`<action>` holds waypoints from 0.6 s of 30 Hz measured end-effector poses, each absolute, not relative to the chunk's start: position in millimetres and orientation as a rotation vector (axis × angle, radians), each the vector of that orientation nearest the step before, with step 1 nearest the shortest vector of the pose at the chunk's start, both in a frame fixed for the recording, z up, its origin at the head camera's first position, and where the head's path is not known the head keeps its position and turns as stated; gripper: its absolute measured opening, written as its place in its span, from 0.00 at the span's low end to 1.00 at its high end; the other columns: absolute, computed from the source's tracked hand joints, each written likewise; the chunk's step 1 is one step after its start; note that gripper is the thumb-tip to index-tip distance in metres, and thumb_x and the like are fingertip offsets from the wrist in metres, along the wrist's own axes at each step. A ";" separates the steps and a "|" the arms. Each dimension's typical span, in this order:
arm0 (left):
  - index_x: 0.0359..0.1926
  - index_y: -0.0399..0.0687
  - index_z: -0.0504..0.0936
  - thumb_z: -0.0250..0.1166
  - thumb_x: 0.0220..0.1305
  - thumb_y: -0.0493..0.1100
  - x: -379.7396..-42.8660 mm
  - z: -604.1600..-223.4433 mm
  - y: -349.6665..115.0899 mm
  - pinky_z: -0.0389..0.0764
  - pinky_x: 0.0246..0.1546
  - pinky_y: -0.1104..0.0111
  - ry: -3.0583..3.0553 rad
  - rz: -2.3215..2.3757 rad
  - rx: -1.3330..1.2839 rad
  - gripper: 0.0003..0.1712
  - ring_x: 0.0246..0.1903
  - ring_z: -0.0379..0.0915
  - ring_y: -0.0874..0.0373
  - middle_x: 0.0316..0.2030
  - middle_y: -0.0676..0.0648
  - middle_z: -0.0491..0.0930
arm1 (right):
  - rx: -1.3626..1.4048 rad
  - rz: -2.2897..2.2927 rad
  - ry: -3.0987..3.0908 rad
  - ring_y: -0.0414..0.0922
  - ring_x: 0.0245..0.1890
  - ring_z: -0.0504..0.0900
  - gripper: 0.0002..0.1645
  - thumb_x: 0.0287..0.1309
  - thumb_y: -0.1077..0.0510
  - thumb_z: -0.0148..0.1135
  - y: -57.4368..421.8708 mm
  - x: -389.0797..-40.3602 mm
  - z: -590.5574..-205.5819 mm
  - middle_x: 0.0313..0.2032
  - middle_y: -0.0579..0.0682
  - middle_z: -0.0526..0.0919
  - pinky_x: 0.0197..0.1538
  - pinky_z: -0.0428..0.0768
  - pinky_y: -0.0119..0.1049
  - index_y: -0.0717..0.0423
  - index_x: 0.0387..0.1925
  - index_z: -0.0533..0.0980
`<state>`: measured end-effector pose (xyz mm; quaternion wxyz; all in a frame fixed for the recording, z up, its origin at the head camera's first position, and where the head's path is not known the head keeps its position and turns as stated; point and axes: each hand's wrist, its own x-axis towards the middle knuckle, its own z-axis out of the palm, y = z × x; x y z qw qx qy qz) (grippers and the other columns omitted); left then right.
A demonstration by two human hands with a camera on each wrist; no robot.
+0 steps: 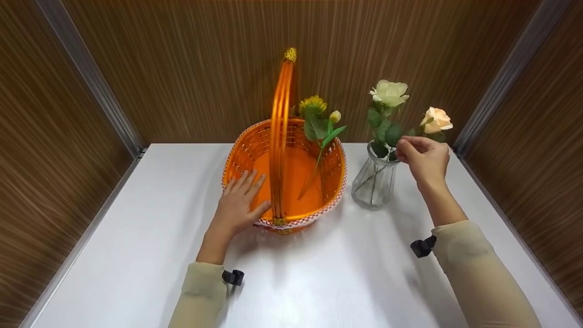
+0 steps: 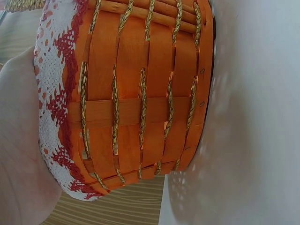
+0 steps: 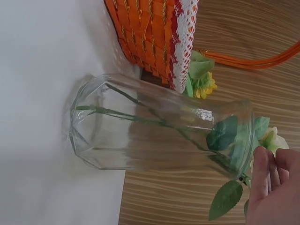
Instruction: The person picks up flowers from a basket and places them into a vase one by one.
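Note:
An orange woven basket (image 1: 314, 209) with a tall hoop handle and lace-trimmed rim stands on the table. My left hand (image 1: 239, 202) rests on its near-left rim, fingers spread and straight over the inside. In the basket are a yellow flower (image 1: 313, 105) and a pale tulip-like bud (image 1: 335, 116). To the right, a clear glass vase (image 1: 371, 193) holds a white rose (image 1: 390, 93) and a peach rose (image 1: 437, 120) leaning outward. My right hand (image 1: 426, 159) is at the vase mouth (image 3: 251, 136), fingers bent and fingertips close together beside the stems. Whether they pinch a stem is hidden.
The white table (image 1: 291, 282) ends at a brown wood-grain back wall (image 1: 205, 68). Similar panels with metal corner strips flank it on both sides. The basket's handle (image 1: 278, 127) arches high above the rim, just right of my left hand.

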<state>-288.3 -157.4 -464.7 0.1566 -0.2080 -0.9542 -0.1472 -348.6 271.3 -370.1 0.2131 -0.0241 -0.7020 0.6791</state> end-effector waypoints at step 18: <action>0.78 0.53 0.57 0.47 0.70 0.68 -288.9 -464.8 -157.7 0.47 0.75 0.44 -2.739 -0.409 -0.588 0.43 0.76 0.48 0.44 0.77 0.46 0.54 | 0.032 1.950 -1.931 0.41 0.28 0.87 0.17 0.58 0.63 0.70 245.9 -343.8 -365.4 0.30 0.49 0.88 0.34 0.85 0.29 0.72 0.46 0.80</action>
